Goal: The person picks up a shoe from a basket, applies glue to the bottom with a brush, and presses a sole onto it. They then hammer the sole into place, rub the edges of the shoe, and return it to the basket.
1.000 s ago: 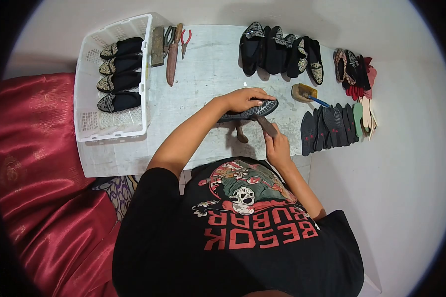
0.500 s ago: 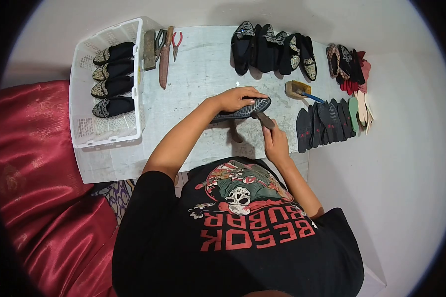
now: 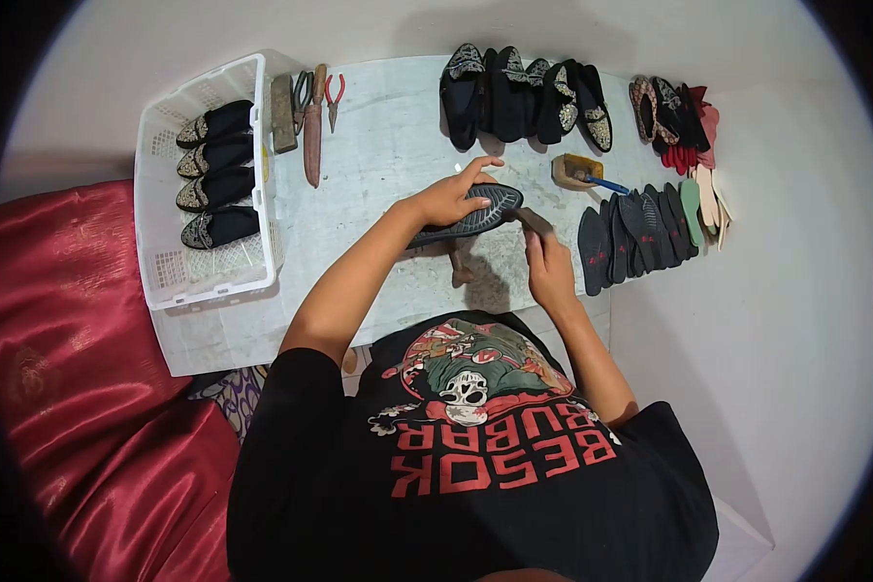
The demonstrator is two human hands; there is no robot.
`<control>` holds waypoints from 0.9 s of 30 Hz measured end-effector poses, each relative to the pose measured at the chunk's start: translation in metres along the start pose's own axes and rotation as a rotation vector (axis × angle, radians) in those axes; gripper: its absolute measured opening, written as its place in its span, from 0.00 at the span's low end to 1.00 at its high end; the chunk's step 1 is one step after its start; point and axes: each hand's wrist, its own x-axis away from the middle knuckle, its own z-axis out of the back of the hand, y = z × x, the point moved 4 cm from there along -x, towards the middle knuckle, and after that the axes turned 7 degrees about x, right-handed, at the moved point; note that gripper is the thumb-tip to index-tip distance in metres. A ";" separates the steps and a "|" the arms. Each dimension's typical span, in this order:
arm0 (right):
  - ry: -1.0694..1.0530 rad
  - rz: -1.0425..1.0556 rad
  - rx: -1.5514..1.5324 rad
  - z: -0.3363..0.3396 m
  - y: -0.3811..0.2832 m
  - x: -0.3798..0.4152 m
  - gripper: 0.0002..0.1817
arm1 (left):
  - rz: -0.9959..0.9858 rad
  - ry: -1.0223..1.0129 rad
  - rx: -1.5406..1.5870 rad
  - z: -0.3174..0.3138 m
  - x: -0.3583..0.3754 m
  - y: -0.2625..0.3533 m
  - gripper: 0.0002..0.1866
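A black shoe (image 3: 473,219) lies sole-up on a small stand (image 3: 460,266) over the white work table (image 3: 388,155). My left hand (image 3: 452,198) presses on the sole from above, with its fingers spread over the heel end. Just right of the shoe's toe end, my right hand (image 3: 549,268) grips a short tool with a brown handle (image 3: 533,224). The tool's tip is close to the sole's edge; I cannot tell if it touches.
A white basket (image 3: 155,209) with several black shoes stands at the left. Pliers, scissors and a knife (image 3: 312,109) lie beside it. A row of black shoes (image 3: 514,92), a glue pot with brush (image 3: 574,172), black soles (image 3: 640,233) and insoles (image 3: 694,112) line the right. Red cloth (image 3: 68,339) lies left.
My right hand has drawn the tool a little to the right, off the sole's edge. My left fingers have spread and lifted slightly. The view has shifted down and left.
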 end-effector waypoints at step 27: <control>-0.041 -0.122 -0.006 0.016 0.001 -0.033 0.19 | 0.033 0.021 -0.045 -0.001 0.002 0.009 0.30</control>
